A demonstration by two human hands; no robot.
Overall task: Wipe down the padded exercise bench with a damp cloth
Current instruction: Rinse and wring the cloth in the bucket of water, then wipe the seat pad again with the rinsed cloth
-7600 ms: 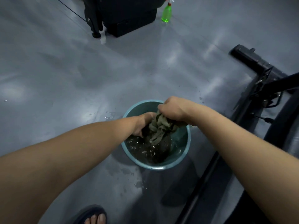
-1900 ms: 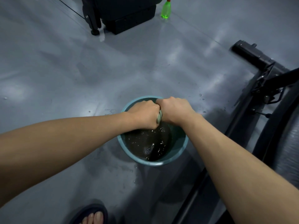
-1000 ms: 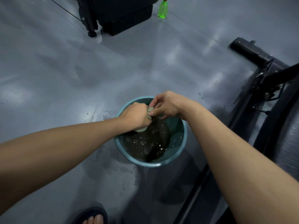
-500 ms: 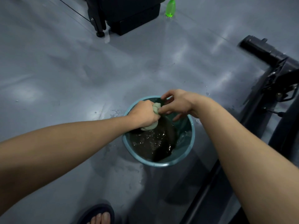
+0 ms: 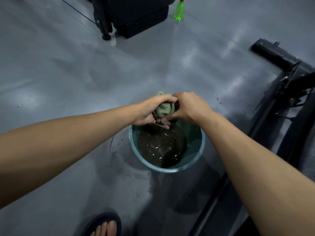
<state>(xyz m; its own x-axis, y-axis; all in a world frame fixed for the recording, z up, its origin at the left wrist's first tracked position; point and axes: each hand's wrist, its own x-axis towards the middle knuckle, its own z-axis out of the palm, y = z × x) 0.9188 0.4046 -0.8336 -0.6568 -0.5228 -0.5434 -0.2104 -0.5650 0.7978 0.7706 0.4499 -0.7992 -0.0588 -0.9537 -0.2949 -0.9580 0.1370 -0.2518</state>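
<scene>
Head view, both hands, left [image 5: 146,111] and right [image 5: 189,108], clenched around bunched cloth [image 5: 164,110], above teal bucket [image 5: 201,147]

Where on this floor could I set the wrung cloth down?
Bare grey floor spreads left of the teal plastic bucket, toward the green spray bottle. It is crowded right of the bucket, by the black metal bench frame.

one cloth [image 5: 164,109], one bucket [image 5: 201,149] (teal), one bottle [image 5: 179,11]
</scene>
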